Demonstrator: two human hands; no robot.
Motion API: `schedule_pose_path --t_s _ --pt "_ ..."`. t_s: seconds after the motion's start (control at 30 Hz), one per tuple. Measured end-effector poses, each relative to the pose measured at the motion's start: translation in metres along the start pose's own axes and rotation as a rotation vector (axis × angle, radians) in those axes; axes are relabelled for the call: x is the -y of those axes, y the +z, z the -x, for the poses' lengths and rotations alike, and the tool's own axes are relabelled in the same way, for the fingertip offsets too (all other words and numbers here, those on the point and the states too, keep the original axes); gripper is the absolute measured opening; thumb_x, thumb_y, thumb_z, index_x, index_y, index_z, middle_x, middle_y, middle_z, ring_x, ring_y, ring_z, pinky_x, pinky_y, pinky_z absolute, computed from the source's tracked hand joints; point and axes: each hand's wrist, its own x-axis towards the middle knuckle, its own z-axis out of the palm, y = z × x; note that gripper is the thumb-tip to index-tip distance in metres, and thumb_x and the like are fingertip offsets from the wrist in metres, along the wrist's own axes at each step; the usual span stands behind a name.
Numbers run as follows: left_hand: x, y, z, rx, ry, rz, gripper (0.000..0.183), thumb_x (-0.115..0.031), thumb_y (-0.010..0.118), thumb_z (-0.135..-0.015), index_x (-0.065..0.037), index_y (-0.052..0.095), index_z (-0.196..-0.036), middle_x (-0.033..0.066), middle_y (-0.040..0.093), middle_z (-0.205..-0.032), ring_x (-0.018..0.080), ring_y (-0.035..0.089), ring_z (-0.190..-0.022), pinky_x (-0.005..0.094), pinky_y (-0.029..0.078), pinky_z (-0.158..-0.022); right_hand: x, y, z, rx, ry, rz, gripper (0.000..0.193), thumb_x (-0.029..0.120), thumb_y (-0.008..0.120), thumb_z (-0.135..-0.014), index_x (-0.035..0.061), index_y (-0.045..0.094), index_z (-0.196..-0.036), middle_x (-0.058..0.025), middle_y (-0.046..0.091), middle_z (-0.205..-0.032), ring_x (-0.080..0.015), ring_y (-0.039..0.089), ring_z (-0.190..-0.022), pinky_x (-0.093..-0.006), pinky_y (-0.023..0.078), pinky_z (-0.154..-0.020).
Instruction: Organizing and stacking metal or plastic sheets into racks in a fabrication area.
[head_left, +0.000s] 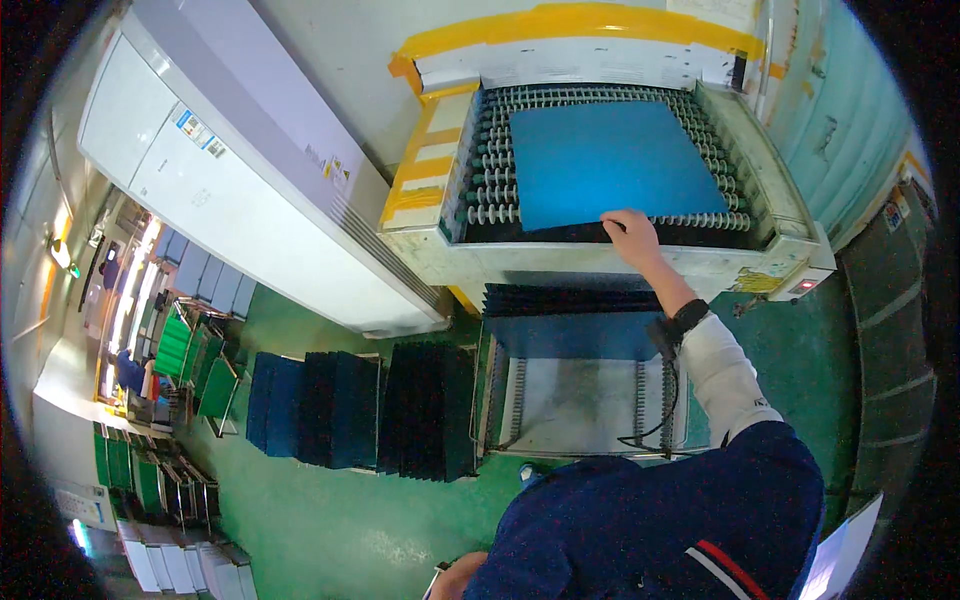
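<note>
My right hand (632,238) is closed on the near edge of a flat blue panel (615,160), with thumb and fingers pinched at its front edge. The panel lies on the roller conveyor (492,214), its near edge by the front rollers. Below the conveyor stands a wire-sided rack (570,400) with several dark blue panels (575,335) upright at its far end. Of my left arm only a patch of bare skin shows at the lower edge; the hand itself is out of sight.
More racks of upright dark panels (430,410) stand on the green floor to the left. A tall white cabinet (240,190) leans into view beside the conveyor. A dark cable (665,405) hangs by my right wrist. Green panels on racks (190,350) are farther left.
</note>
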Motion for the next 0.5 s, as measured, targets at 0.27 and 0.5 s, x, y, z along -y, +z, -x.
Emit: schedule_pose_path --t_s 0.27,0.5 --pt "-0.005 0.007 -0.003 -0.011 0.002 -0.009 0.029 -0.021 0.058 -0.083 0.0 0.064 -0.101 0.005 0.066 -0.099 0.0172 0.06 -0.087 0.0335 0.046 -0.079 0.007 0.007 -0.015 -0.072 -0.195 0.504 0.04 0.031 0.059 -0.082 0.018 0.056 -0.12 -0.0088 0.05 -0.129 -0.0291 0.044 -0.119 -0.0486 0.035 -0.095" --pt "0.005 0.012 0.008 -0.024 0.017 -0.028 0.029 -0.022 0.058 -0.083 0.0 0.065 -0.101 0.0049 0.066 -0.098 0.0169 0.06 -0.087 0.0332 0.046 -0.079 -0.011 0.013 -0.049 -0.001 -0.173 0.474 0.041 0.034 0.058 -0.082 0.0197 0.056 -0.12 -0.0093 0.048 -0.132 -0.0317 0.043 -0.12 -0.0494 0.034 -0.098"
